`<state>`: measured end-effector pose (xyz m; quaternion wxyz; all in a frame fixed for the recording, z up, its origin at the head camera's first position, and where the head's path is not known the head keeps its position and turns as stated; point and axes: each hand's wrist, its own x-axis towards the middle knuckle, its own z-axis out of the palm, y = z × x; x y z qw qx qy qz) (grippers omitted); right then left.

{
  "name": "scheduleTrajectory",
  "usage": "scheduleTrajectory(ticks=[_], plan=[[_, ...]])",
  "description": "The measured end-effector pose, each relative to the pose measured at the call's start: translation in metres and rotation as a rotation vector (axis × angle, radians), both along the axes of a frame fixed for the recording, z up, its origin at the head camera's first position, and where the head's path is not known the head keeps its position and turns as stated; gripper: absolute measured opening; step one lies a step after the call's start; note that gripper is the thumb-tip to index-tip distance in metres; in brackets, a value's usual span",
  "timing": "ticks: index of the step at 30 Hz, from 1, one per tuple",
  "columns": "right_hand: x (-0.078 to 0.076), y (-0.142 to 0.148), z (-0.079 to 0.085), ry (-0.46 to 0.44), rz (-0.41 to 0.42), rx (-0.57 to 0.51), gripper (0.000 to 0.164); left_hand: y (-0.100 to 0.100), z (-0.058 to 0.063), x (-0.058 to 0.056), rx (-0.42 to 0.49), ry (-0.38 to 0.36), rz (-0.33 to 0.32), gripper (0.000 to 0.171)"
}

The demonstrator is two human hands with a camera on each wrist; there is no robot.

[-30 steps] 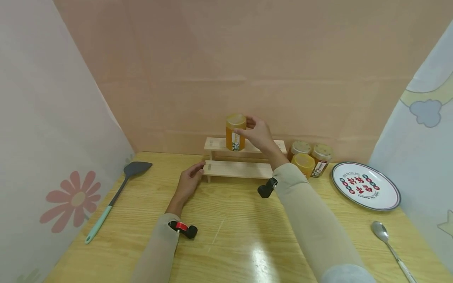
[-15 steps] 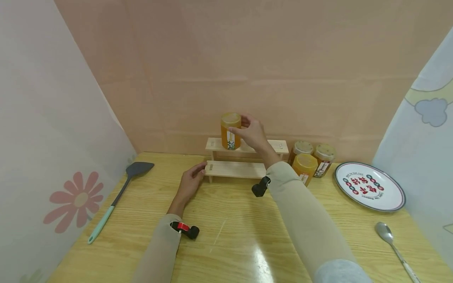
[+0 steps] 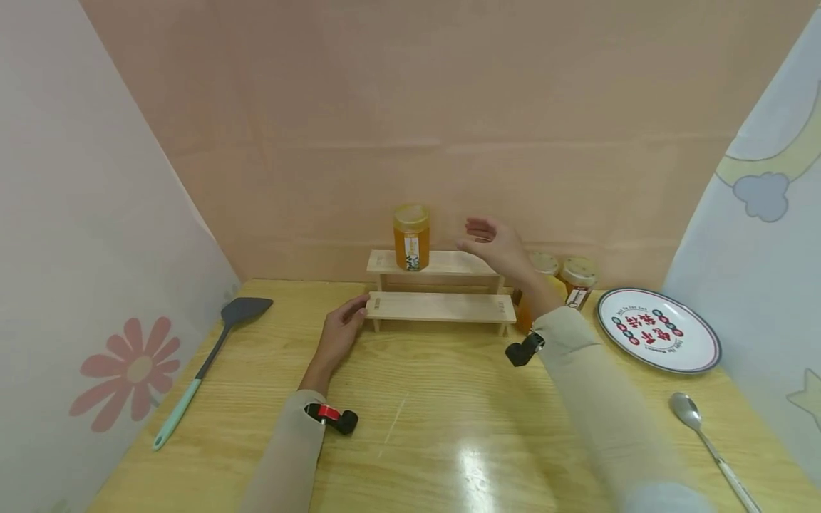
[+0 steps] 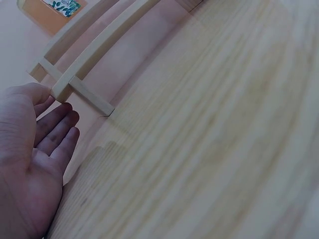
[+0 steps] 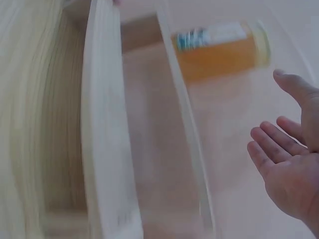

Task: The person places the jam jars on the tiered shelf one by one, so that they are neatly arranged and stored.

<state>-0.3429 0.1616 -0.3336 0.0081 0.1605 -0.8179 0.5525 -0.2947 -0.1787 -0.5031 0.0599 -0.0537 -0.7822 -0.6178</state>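
Observation:
A honey jar (image 3: 411, 244) with a yellowish lid and white label stands upright on the left part of the upper step of a two-step wooden rack (image 3: 442, 306). To its right, my right hand (image 3: 503, 249) is in the air, apart from the jar, its fingers loosely extended. The right wrist view shows that hand (image 5: 294, 164) holding nothing, beside the blurred jar (image 5: 219, 52). My left hand (image 3: 340, 335) touches the left end of the lower step. Loosely spread fingers of the left hand (image 4: 35, 154) show in the left wrist view, beside the board's end.
Right of the rack stand more honey jars (image 3: 579, 278), partly hidden by my right forearm. A white plate (image 3: 693, 342) with red lettering and a metal spoon (image 3: 705, 442) lie further right. On the left lies a spatula (image 3: 199, 377) with a mint-green handle. A wall covering rises behind.
The right hand moved the honey jar slightly left on the upper step, then let go and drew away to the right. The left hand stayed at the rack's left end.

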Motion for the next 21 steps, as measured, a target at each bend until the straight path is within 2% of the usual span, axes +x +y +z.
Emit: scheduleTrajectory(ticks=[5, 10, 17, 21], plan=[[0.013, 0.054, -0.009, -0.010, -0.045, 0.101, 0.072, -0.001, 0.001, -0.004, -0.001, 0.001, 0.000, 0.035], [0.028, 0.093, -0.019, 0.002, -0.105, 0.190, 0.070, -0.004, 0.001, -0.005, 0.006, -0.013, 0.002, 0.036], [0.039, 0.123, -0.035, 0.046, -0.108, 0.226, 0.069, -0.007, 0.003, -0.003, 0.015, -0.025, 0.004, 0.040], [0.046, 0.131, -0.045, 0.007, -0.103, 0.239, 0.076, -0.008, 0.004, -0.002, 0.006, -0.018, 0.009, 0.038]])
